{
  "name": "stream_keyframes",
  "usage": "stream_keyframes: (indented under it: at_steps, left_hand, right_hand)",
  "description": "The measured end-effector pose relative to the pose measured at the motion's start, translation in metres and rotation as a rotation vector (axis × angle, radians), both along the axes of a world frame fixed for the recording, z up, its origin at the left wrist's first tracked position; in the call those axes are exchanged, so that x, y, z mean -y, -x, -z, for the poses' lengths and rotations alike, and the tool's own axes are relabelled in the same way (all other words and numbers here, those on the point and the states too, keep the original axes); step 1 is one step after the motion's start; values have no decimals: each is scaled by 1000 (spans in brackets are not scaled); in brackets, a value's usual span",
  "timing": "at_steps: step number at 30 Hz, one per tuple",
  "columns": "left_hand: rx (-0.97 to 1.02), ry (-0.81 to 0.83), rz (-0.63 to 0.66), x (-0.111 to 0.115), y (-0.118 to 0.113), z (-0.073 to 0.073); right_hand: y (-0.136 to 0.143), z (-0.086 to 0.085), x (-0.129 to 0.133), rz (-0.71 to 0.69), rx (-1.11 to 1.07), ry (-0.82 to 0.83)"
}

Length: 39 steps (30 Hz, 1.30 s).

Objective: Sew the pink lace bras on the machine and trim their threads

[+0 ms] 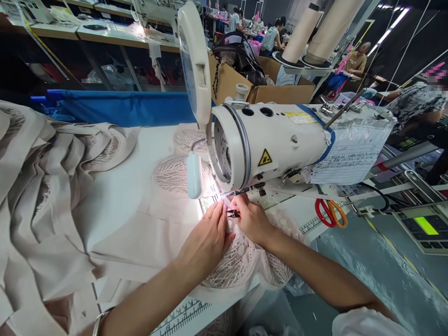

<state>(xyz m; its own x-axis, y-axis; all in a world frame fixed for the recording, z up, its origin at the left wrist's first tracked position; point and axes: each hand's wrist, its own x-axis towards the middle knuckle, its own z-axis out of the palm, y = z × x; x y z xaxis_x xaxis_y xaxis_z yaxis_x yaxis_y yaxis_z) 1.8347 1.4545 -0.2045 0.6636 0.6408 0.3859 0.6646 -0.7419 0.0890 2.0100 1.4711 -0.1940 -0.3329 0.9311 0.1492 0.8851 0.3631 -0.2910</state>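
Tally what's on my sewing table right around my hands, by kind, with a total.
Sewing machine: 1
Scissors: 1
Lace fabric under the left hand and right hand: 1
Small dark clip-like tool at the fingertips: 1
Total: 4

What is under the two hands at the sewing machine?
Pale lace fabric lies under the left hand and right hand, on the white table. A small dark clip or tool shows between the fingers. The sewing machine head hides the needle area.
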Motion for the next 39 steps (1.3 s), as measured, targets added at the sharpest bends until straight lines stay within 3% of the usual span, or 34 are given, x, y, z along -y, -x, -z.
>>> stream_keyframes:
  at_steps: [6, 13, 24, 39]
  left_hand:
    - [-53, -18, 69, -4, -2, -6]
    - [28, 101, 75, -10, 3, -7]
    - [-3, -55, -12, -8, 7, -4]
    - [-48, -80, -62, -10, 7, -5]
  right_hand:
    - [2, -1, 5, -104, 86, -142]
    - [-3, 4, 6, -213, 120, -370]
    - [4, -2, 7, -101, 257, -144]
    - [12, -14, 5, -54, 240, -43]
